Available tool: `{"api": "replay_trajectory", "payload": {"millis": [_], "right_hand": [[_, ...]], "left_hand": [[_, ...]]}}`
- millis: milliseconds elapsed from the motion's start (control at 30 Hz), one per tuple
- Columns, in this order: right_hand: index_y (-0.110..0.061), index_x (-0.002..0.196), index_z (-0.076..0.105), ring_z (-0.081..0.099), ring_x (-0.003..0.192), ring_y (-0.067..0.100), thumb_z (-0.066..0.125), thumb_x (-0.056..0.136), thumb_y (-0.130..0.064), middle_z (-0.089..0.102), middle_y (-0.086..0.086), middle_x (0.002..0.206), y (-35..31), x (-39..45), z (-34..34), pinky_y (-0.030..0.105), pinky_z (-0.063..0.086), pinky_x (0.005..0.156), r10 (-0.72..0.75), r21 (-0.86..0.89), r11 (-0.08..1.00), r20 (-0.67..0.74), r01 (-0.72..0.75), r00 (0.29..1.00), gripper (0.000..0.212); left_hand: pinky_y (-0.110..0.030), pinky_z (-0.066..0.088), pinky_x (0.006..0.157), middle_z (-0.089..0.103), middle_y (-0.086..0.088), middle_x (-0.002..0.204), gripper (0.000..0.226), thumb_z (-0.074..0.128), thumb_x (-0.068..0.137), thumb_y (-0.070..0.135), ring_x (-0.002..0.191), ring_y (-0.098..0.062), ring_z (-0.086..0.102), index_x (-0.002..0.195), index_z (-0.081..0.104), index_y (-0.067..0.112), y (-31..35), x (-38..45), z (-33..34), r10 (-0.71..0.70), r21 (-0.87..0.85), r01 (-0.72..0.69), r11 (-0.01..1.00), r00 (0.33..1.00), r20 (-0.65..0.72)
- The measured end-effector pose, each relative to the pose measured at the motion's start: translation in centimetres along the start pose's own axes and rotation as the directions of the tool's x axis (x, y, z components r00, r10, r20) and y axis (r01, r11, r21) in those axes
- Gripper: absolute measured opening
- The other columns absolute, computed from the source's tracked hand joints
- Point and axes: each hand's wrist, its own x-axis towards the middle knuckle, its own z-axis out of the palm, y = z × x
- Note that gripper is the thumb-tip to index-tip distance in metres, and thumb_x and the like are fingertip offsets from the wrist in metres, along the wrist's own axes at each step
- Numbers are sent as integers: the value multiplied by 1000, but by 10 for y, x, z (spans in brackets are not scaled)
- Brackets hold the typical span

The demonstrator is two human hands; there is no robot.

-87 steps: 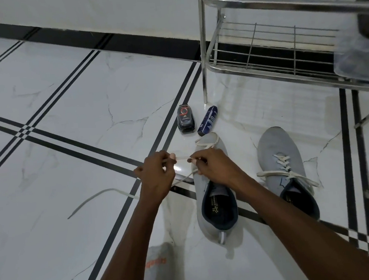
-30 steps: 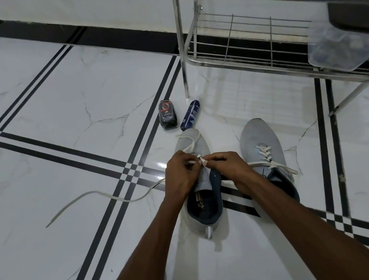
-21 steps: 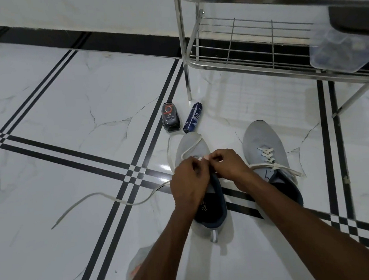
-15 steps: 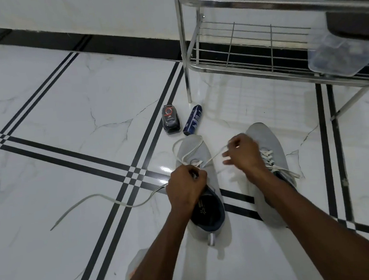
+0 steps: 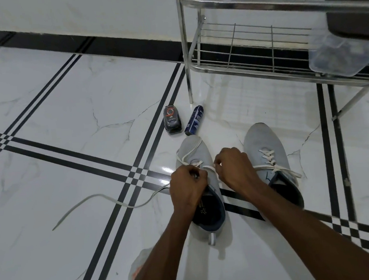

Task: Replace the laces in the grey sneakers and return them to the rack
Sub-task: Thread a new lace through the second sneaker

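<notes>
Two grey sneakers stand on the white tiled floor. The left sneaker [image 5: 196, 152] has a white lace [image 5: 187, 154] threaded loosely across its front. One lace end trails far left over the floor [image 5: 100, 198]. My left hand [image 5: 188, 189] grips the lace at the shoe's eyelets, over the dark opening. My right hand [image 5: 235, 169] pinches the other part of the lace just beside it. The right sneaker [image 5: 265, 142] is laced in white and stands untouched to the right.
A steel wire shoe rack [image 5: 235, 67] stands at the back right, holding a clear plastic container [image 5: 336, 59] and a dark object. A black shoe-polish bottle [image 5: 173, 122] and a blue spray can [image 5: 194, 121] lie just beyond the left sneaker's toe.
My right hand had pulled the lace out to the right over the other sneaker; it has come back beside my left hand at the eyelets. The trailing lace end stays on the floor.
</notes>
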Motion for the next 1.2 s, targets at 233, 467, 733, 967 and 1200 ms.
{"api": "replay_trajectory", "payload": {"millis": [233,467,733,967,1200], "right_hand": [[-19,107,70,64,93,22,65,94,-34,64,3,107,-11,-4,7,43,52,85,29,341,940,2,-29,1000,21],[-14,93,70,62,86,22,64,94,-23,61,4,100,-16,-4,11,38,50,77,17,327,945,-21,-9,1000,11],[-13,91,67,60,84,20,64,93,-21,55,5,100,-16,-7,11,38,50,77,38,351,936,-9,-33,999,9],[-9,89,64,55,83,18,63,90,-16,52,4,99,-21,-8,12,34,47,72,88,356,931,-11,-79,996,7],[-10,88,68,60,84,20,64,89,-18,66,5,91,-21,2,10,34,50,73,107,353,928,46,-116,993,9]], "left_hand": [[-17,37,64,61,6,79,18,62,95,32,74,-8,56,83,63,19,4,14,-4,-2,-75,-13,997,979,-202],[-38,54,87,72,-5,96,32,67,91,40,95,-23,67,97,72,10,-21,65,-7,-390,-199,379,904,921,-15],[-25,47,69,71,-2,95,12,72,91,10,91,-13,63,102,75,9,-18,79,-28,-423,-528,446,723,890,173],[-40,50,70,61,-12,92,14,56,81,16,87,-31,59,92,58,6,-30,59,-43,-663,-709,444,548,747,-45],[-34,51,73,67,5,86,27,66,90,44,82,-12,62,81,65,18,-15,20,-30,-135,-79,123,989,977,-167]]}}
